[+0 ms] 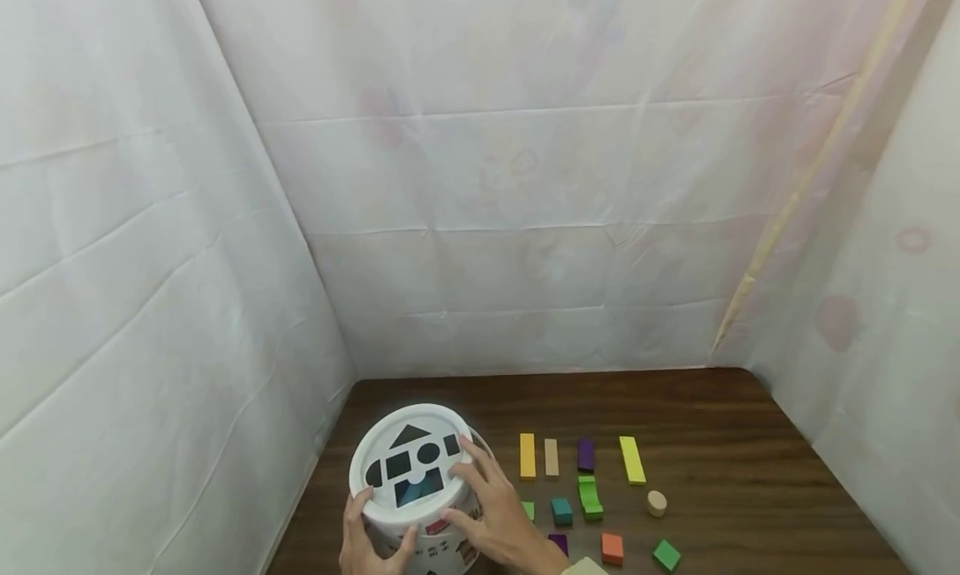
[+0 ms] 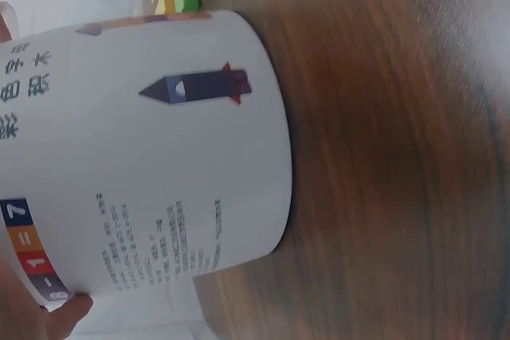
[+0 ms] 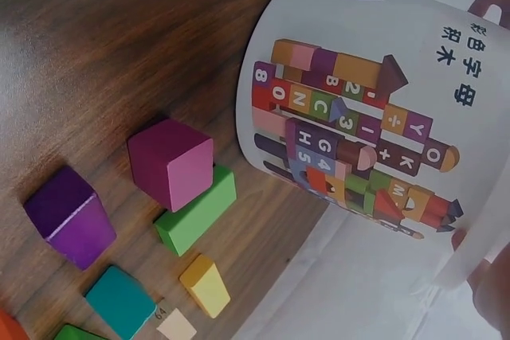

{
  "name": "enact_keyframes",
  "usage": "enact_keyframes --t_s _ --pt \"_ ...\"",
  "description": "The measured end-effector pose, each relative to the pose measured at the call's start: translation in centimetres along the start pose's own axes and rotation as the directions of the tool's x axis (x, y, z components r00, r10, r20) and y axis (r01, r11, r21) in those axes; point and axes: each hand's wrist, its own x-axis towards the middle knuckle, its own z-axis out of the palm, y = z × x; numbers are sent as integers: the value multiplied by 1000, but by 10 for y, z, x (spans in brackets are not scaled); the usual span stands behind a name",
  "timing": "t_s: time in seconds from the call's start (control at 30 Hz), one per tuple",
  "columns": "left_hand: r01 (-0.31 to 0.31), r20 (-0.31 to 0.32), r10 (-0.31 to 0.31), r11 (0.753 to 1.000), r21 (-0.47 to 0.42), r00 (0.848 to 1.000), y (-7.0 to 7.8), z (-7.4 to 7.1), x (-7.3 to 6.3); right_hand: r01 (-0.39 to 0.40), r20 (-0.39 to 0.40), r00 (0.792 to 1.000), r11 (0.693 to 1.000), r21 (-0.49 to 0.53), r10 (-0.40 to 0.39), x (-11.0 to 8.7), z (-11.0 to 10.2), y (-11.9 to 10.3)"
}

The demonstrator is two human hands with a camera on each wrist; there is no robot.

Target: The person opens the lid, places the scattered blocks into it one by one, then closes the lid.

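Observation:
A white toy-block bucket [image 1: 438, 556] with printed pictures stands at the front left of the table, its white lid [image 1: 411, 511] on top. Shaped holes are cut in the lid, and something blue shows through one. My left hand [image 1: 366, 550] grips the lid's left and front edge. On the opposite side, my right hand [image 1: 497, 521] holds the rim, fingers on top and thumb at the front. In the right wrist view, printed block towers [image 3: 343, 117] cover the bucket wall. A rocket picture [image 2: 195, 87] shows in the left wrist view.
Loose wooden blocks lie right of the bucket: an orange block [image 1: 527, 456], a yellow block [image 1: 632, 460], a green curved block [image 1: 589, 498], a teal block [image 1: 562, 511], a round wooden piece [image 1: 656, 502] and several others. White sheets [image 1: 480, 308] hang around the brown table [image 1: 712, 442].

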Motion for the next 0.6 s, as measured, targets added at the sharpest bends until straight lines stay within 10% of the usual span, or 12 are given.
enact_keyframes --t_s 0.6 --pt "74 -23 -74 997 -16 997 10 2 -8 5 -28 1000 999 50 -4 2 1 2"
